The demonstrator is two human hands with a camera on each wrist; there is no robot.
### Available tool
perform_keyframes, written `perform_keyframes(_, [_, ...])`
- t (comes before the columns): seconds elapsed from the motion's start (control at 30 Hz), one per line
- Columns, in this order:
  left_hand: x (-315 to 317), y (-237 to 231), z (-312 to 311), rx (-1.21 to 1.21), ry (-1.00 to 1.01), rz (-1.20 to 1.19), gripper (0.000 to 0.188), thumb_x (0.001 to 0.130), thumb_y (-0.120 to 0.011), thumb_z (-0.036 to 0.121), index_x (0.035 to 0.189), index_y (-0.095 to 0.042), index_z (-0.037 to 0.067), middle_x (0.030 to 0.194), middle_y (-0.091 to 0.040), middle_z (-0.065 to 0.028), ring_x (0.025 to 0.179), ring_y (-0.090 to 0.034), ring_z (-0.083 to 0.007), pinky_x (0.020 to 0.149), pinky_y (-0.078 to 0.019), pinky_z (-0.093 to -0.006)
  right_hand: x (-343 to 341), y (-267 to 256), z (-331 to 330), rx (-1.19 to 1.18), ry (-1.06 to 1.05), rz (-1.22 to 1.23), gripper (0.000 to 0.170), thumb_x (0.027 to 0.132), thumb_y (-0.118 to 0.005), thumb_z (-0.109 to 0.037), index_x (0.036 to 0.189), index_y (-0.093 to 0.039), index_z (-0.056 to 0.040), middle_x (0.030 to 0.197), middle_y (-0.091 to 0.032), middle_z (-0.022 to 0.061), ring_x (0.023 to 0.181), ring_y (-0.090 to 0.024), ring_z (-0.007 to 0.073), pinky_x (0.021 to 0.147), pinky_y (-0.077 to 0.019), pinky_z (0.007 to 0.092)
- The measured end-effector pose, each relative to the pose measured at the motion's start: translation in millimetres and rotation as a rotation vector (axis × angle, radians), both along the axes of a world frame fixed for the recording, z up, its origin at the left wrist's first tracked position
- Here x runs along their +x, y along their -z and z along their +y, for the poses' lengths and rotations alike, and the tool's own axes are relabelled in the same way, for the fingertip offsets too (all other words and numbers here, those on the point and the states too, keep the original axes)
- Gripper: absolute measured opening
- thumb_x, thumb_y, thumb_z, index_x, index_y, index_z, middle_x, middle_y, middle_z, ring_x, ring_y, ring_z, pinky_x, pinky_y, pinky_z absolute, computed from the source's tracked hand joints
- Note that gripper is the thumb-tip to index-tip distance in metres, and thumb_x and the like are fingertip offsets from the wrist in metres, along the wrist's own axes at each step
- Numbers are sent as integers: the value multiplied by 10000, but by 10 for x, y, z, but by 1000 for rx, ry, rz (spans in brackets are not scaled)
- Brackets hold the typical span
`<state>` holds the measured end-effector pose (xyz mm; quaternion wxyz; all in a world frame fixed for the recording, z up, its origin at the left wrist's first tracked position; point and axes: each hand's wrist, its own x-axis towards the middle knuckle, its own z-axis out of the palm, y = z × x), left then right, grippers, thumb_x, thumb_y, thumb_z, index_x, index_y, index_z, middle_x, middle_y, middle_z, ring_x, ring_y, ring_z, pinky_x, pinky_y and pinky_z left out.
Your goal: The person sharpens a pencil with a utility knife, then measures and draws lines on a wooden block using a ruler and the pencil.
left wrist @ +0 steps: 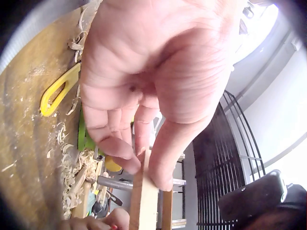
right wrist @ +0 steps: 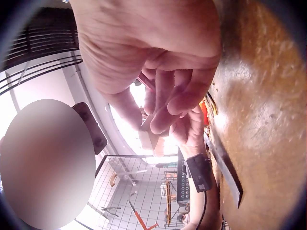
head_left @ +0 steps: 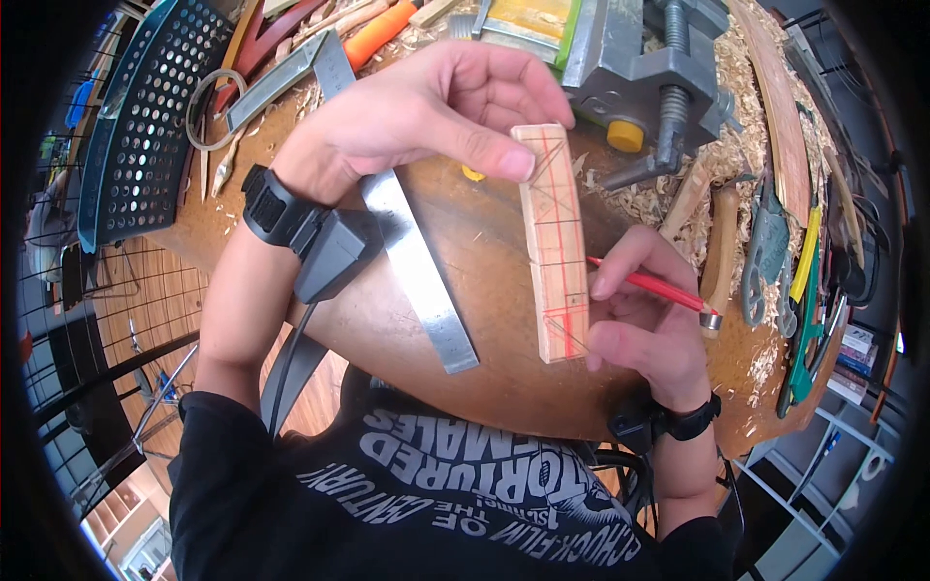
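In the head view my left hand (head_left: 436,116) pinches the upper end of a wooden block (head_left: 557,237), thumb on the near face and fingers behind. Red and dark pencil lines cross that face, some of them diagonal. My right hand (head_left: 654,320) is at the block's lower right edge, thumb and index fingertip against it. A red pencil (head_left: 664,289) lies in the same hand, angled across the fingers. The left wrist view shows the block (left wrist: 144,201) edge-on between thumb and fingers. Beneath the left forearm lies a metal try square (head_left: 417,261) on the table.
A grey vise (head_left: 644,77) stands at the back, wood shavings (head_left: 668,194) heaped around it. A perforated basket (head_left: 160,116) is on the left. An orange handle (head_left: 383,34) lies behind the left hand. Scissors (head_left: 770,242) and other tools line the right edge of the table (head_left: 368,329).
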<state>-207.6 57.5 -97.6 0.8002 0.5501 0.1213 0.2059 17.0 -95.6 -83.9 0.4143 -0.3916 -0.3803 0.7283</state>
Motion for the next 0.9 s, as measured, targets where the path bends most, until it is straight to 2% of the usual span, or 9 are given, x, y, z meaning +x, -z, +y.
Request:
perform_keyframes(0.17, [-44, -33, 12, -14, 12, 81, 475, 695, -797, -6, 1098, -545, -6, 1053, -646, -69, 976, -626, -122, 836, -495, -232, -69, -18, 11, 22, 10, -42, 240, 759, -737, 3, 915, -556, -12, 836, -586, 30, 597, -546, 77, 551, -428, 197])
perform_keyframes(0.23, [-47, -49, 2, -26, 18, 98, 443, 690, -784, -51, 1067, -559, 3, 1034, -645, -43, 979, -618, -100, 810, -510, -217, -109, -46, 9, 67, 108, -172, 102, 882, -633, -80, 908, -564, -10, 771, -605, 32, 551, -536, 72, 511, -408, 189])
perform_keyframes(0.27, [-45, -61, -9, -18, 16, 98, 443, 690, -784, -51, 1067, -559, 3, 1034, -645, -43, 979, -618, -100, 810, -510, -217, -97, -33, 16, 75, 108, -171, 102, 882, -633, -80, 908, -564, -10, 771, -605, 32, 551, -536, 72, 511, -408, 189])
perform_keyframes(0.3, [-34, -74, -25, 9, 4, 151, 436, 689, -781, -63, 1062, -566, 6, 1023, -644, -34, 976, -616, -91, 798, -519, -210, -70, 7, 24, 99, 171, -221, 132, 929, -569, -141, 910, -576, -11, 742, -608, 32, 551, -538, 70, 495, -400, 190])
perform_keyframes(0.37, [-14, -76, -45, 59, 0, 214, 408, 700, -771, -76, 1052, -583, 9, 994, -644, -19, 966, -613, -75, 776, -541, -204, -59, 61, 24, 149, 278, -297, 354, 1017, -403, -289, 917, -608, -18, 609, -577, 18, 505, -505, 58, 453, -361, 192])
perform_keyframes(0.53, [12, -67, -56, 118, 30, 295, 378, 721, -765, -63, 1054, -595, -3, 988, -648, -15, 946, -610, -62, 772, -529, -199, -15, -7, 28, 68, 263, -295, 372, 1020, -385, -305, 933, -601, -15, 499, -500, -6, 421, -427, 47, 412, -288, 193])
perform_keyframes(0.7, [28, -60, -79, 261, 10, 376, 374, 736, -784, 4, 1075, -627, 14, 908, -641, 15, 810, -585, -31, 707, -492, -192, -49, -33, 20, 35, 260, -231, 89, 939, -511, -124, 905, -462, -59, 526, -492, -7, 431, -441, 49, 414, -310, 188])
perform_keyframes(0.8, [41, -105, -101, 311, -25, 413, 362, 740, -792, 38, 1070, -644, 25, 834, -633, 27, 745, -565, -22, 659, -466, -188, -80, 13, 21, 50, 278, -180, 176, 886, -558, -25, 847, -396, -80, 545, -476, -13, 438, -452, 49, 422, -345, 197])
perform_keyframes(0.9, [58, -156, -121, 392, -59, 486, 353, 744, -799, 79, 1064, -657, 35, 786, -624, 32, 701, -546, -17, 612, -432, -182, -45, 0, 18, 61, 224, -270, 262, 868, -625, -33, 744, -399, -79, 556, -460, -25, 465, -466, 41, 438, -362, 196])
